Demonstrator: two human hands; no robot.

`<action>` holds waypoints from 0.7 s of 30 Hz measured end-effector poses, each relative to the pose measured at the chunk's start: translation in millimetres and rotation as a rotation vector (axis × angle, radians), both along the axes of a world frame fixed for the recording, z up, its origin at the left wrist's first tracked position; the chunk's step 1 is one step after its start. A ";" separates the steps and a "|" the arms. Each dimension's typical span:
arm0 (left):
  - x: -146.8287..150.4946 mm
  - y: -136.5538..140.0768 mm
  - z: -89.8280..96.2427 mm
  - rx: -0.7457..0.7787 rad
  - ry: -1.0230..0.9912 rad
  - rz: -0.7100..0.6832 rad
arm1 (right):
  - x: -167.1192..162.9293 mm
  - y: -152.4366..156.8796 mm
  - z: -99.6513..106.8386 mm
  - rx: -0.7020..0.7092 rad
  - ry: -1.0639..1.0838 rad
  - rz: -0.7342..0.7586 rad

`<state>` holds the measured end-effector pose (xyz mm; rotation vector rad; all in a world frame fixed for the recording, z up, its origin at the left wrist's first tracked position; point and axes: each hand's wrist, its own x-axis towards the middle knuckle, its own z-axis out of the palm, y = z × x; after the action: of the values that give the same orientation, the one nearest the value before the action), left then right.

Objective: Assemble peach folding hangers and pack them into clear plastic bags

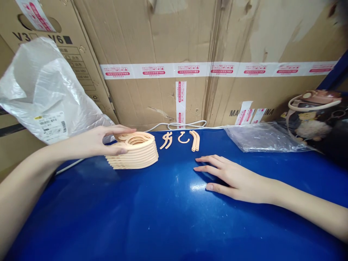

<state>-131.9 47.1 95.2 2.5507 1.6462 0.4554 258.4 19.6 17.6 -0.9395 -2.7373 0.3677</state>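
A neat stack of cream plastic folding clothes hangers point(138, 156) stands on the blue tabletop point(163, 210), left of the middle. My left hand point(100, 141) grips its top at the left end, with the thumb along the near side and the fingers along the far side. My right hand point(231, 177) is low over the tabletop to the right, open, fingers spread, holding nothing. Between and beyond the hands lie small cream pieces: a pair of curved parts point(166, 140), a single hook point(183, 137) and a pair of curved arms point(195, 140).
A white plastic mailing bag point(49, 94) with a label leans at the left. Large taped cardboard boxes point(152, 40) wall off the back. A white cable point(187, 125) runs along the table's rear edge. At the right are a clear plastic bag point(261, 137) and a pinkish-lidded container point(315, 116).
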 end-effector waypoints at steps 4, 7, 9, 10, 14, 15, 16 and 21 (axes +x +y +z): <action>-4.7 4.0 -1.6 -0.001 -0.002 -0.005 | 0.2 -0.2 -0.4 -0.002 -0.003 -0.001; -8.9 7.2 -3.1 -0.017 0.002 -0.033 | 0.0 -0.6 0.6 -0.004 -0.018 -0.010; -10.5 7.9 -3.6 -0.016 0.005 -0.042 | -0.2 -0.9 1.5 -0.003 -0.025 -0.011; -10.8 7.9 -3.7 -0.014 0.006 -0.041 | -0.3 -1.0 1.8 -0.004 -0.023 -0.010; -9.9 7.7 -3.0 -0.034 0.003 -0.021 | -0.4 -1.0 1.9 -0.009 0.002 -0.006; -9.6 7.6 -2.6 -0.050 0.004 -0.016 | -0.3 -0.9 1.7 -0.009 0.006 -0.005; -9.4 7.5 -2.3 -0.063 0.002 -0.012 | -0.3 -0.8 1.6 -0.008 0.008 -0.003; -13.7 6.8 -2.3 -0.140 -0.029 0.017 | -0.1 -0.8 1.0 -0.006 0.008 0.004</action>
<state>-145.6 54.0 92.9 2.4209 1.6300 0.3626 258.3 18.9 18.7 -0.9323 -2.7324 0.3804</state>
